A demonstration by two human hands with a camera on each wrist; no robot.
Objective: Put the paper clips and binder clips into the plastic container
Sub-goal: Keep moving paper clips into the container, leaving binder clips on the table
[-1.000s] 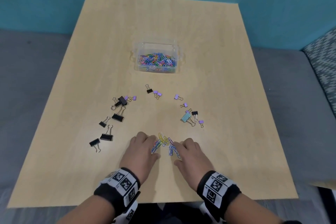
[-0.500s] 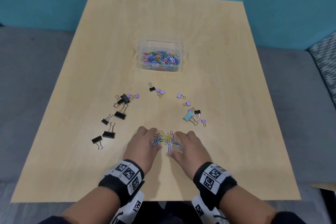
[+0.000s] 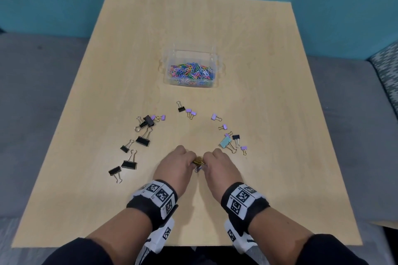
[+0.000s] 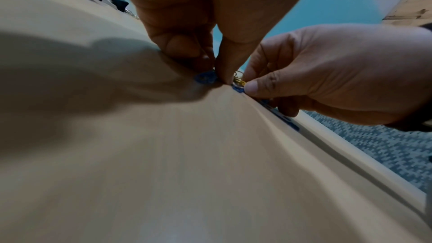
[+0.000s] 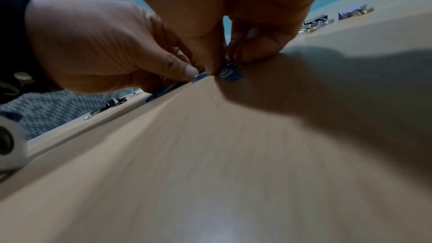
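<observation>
Hands, left and right, both pinching paper clips; no legible writing anywhere.

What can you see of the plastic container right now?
The plastic container is a small, clear, rectangular tub with no lid on it, standing upright on the wooden table near its middle, beyond both hands and the scattered binder clips. It looks like thin transparent plastic with small lugs on its short sides. Inside lies a heap of coloured paper clips covering the bottom; no binder clips show in it. Neither hand touches it.
</observation>
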